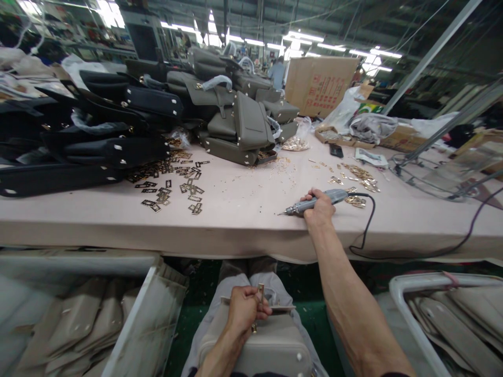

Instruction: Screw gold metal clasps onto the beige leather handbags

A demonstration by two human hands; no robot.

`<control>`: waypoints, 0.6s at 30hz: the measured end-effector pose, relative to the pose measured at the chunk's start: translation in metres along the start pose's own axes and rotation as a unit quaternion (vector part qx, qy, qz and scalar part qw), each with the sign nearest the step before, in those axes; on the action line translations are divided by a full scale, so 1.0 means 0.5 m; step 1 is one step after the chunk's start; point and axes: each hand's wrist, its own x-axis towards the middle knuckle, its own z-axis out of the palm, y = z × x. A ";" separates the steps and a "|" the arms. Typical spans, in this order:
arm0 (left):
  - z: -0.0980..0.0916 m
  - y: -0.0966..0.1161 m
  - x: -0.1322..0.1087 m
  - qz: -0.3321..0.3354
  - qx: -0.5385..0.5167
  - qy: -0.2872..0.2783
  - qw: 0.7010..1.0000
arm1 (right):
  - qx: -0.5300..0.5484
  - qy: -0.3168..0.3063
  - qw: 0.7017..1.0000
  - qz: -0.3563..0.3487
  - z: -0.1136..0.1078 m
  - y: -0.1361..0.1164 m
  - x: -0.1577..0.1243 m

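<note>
My right hand [320, 208] is wrapped round a grey electric screwdriver [334, 197] over the table's front part. Its thin bit points left, close to the tabletop, and a black cord [371, 209] runs from its rear end. A taupe handbag [255, 343] rests on my lap. Above its top edge, my left hand [245, 309] is closed, with thumb and fingers pinching a small gold metal fitting [261, 289]. Another gold piece [254, 328] shows just below those fingers, against the bag. The fingers partly hide how the fitting sits on the bag.
Black handbags [145, 102] and grey handbags [251, 123] are piled at the back left. Loose gold-rimmed plates [191, 189] and gold fittings [359, 175] lie on the table [236, 209]. Bins of bag parts flank me, left [135, 314] and right [412, 314]. A cardboard box [320, 84] stands behind.
</note>
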 end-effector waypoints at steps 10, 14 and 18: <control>-0.009 -0.013 0.004 0.011 -0.003 -0.009 1.000 | 0.033 -0.023 0.999 0.004 -0.024 -0.047 -0.053; -0.003 -0.009 -0.001 0.000 -0.012 -0.005 1.000 | 0.046 -0.069 0.997 0.009 -0.072 -0.063 -0.093; 0.002 -0.004 -0.011 -0.015 -0.021 -0.003 1.000 | 0.033 -0.082 0.996 0.027 -0.141 -0.053 -0.149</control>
